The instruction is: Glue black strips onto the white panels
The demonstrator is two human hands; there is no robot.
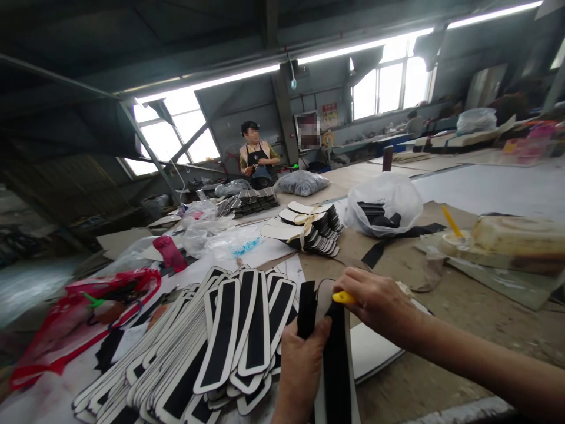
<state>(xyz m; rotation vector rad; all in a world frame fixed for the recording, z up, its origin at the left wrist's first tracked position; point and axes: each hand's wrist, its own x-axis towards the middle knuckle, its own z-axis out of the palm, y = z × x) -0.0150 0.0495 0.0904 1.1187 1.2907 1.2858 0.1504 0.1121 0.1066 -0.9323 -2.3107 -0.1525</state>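
Black strip (338, 377) closest to us, low in view, long axis running from 12 down to 6 o'clock, and it lies at 3 o'clock from the left hand (304, 359), right beside the thumb! That left grip is clamped on a short black flap (306, 300) poking up towards 12 (whether flap and strip join behind the thumb, I can't tell). Right hand nearer the strip's upper end, over at 1 o'clock from the left, its grip closed round a yellow tool (343, 297) aimed at 9; any contact with the strip is hard to call.

And the look of it: matt, dark, straight-sided, set along a pale panel (324, 297) that shows at its edges. Moving outward, a big fanned pile (232, 335) of white-rimmed, black-centred pieces spreads at 10 o'clock. Up at 12, tied bundles (309, 227); at 1, a clear bag (383, 203) with black pieces inside, all on the desk (468, 330). Far off at 11, a co-worker (258, 156) stands.
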